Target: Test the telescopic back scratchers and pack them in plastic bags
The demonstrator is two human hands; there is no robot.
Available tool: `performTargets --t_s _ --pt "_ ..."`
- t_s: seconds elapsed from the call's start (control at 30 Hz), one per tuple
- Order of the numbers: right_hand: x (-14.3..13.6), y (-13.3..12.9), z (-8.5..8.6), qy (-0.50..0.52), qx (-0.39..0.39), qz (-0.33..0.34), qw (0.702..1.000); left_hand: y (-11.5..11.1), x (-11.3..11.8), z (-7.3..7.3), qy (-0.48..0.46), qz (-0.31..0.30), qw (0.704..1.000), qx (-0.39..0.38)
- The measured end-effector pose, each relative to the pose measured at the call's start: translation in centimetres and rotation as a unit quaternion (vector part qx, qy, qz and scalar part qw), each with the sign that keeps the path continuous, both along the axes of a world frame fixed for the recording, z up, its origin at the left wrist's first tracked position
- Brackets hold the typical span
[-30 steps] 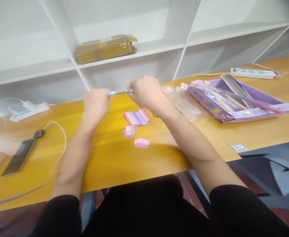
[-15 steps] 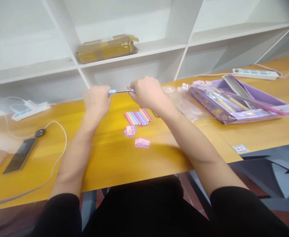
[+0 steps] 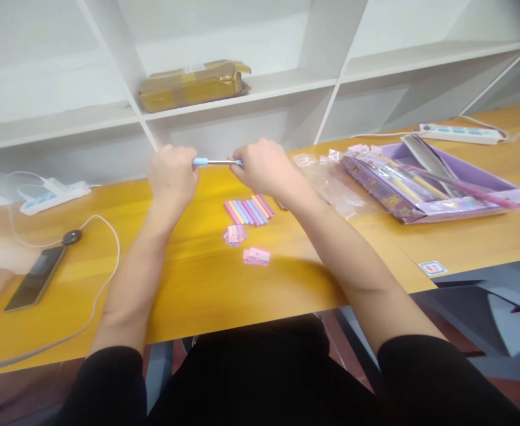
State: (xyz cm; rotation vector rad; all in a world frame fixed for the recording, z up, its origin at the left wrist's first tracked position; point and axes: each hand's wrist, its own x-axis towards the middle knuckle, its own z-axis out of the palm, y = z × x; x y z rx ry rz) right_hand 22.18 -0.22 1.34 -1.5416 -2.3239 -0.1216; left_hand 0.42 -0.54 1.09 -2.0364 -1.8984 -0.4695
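Observation:
Both hands are raised above the far part of the table, closed on opposite ends of a slim light-blue and silver pen-like stick. My left hand wraps round its light-blue end. At the other end, the fingers of my right hand pinch a second light-blue part. Bare metal shows between the two. Below lies a row of pink, yellow, blue and purple sticks, side by side. Nearer to me are a small pile of printed cards and a pair of pink cards.
At right, a purple box holds packaged sticks, beside clear plastic wrapping. A phone, a cable and a power strip lie at left. Another power strip is far right. A taped brown package sits on the shelf.
My left hand has risen slightly and shifted a little left. Slightly more metal shows between the light-blue parts. My right hand has hardly moved.

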Motion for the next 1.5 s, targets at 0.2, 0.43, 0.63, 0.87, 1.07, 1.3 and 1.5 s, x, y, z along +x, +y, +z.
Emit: performTargets --t_s 0.2,0.43,0.63,0.87,1.07,1.3,1.5 --pt "0.0 -0.2 0.1 -0.014 0.011 0.002 1.0 0.0 0.0 0.6 0.009 0.047 0.998 -0.046" --pt "0.9 -0.2 0.4 -0.011 0.019 -0.002 1.0 -0.1 -0.7 1.3 0.016 0.063 0.997 -0.04" --pt "1.8 0.3 0.9 -0.012 0.03 -0.023 0.999 0.8 -1.8 1.2 0.001 0.049 0.997 -0.057" --pt "4.3 1.0 1.7 -0.02 0.054 -0.051 0.997 1.5 -3.4 1.2 -0.028 0.067 0.996 -0.055" --pt "6.9 0.7 2.8 -0.001 0.101 -0.076 0.992 1.0 -3.7 2.2 -0.006 0.067 0.997 -0.043" --pt "8.6 2.0 2.5 0.071 0.17 -0.022 0.983 0.6 -3.8 2.9 0.039 0.068 0.996 -0.039" --pt "9.1 0.7 3.7 0.051 0.184 -0.038 0.981 0.8 -5.3 3.3 0.052 0.084 0.995 -0.022"
